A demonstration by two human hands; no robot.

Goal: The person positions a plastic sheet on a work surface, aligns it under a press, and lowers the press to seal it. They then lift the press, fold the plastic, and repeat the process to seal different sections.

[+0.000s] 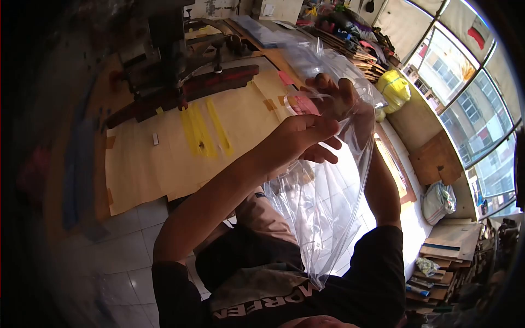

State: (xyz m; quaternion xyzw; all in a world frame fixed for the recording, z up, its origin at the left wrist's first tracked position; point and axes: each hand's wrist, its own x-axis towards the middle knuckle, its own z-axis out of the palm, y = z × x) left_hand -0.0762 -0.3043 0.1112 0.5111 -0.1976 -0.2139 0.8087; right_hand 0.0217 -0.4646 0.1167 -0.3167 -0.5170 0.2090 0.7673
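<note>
A sheet of clear plastic film [322, 213] hangs in loose folds from my raised hands down to the front of my shirt. My left hand [311, 136] is closed on the film, with its thumb stretched to the right and its fingers curled below. Just above and beyond it, my right hand [342, 101] has bent fingers gripping a gathered part of the film, which partly covers that hand. More crumpled film spreads past my hands along the table's right edge. Behind my left hand lies a pink patch [302, 104].
A machine with a long dark red bar [219, 82] stands over a tan board [164, 158] with yellow tape strips [198, 131]. At right are a yellow sack [394, 90], a white sack [438, 202] and stacked boards [448, 240]. Stacked flat pieces [350, 49] lie at the back.
</note>
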